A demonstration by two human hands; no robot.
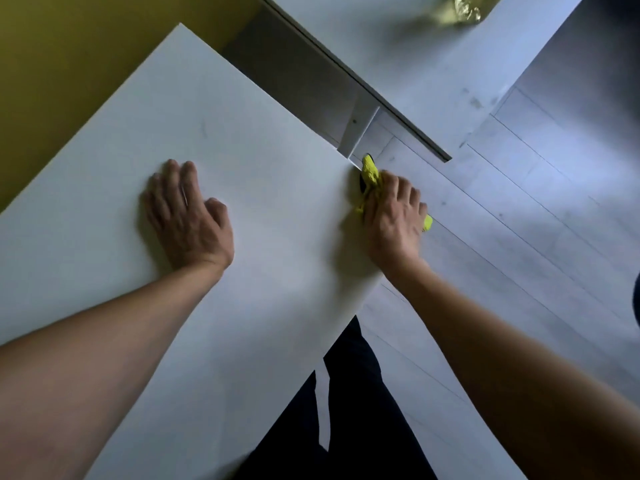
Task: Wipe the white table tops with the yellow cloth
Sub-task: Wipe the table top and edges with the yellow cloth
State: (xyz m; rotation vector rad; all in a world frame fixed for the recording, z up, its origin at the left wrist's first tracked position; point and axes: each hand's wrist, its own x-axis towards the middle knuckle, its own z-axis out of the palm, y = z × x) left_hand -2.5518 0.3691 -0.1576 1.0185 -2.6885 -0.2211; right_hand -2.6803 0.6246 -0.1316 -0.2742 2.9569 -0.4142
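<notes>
- L hand (188, 216): flat, palm down, fingers straight, mid table top (104, 202).
- R hand (393, 216): fingers curled round yellow cloth (370, 173) at table's right edge.
- Both forearms bare, extended.

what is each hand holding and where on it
The right hand grips the bunched yellow cloth around its middle, both ends poking out. The left hand holds nothing.

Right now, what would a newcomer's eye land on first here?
The yellow cloth stands out, bunched under the right hand at the right edge of the white table top. The left hand rests flat on the table's middle. A second white table top lies beyond, with a blurred shiny object on it.
</notes>
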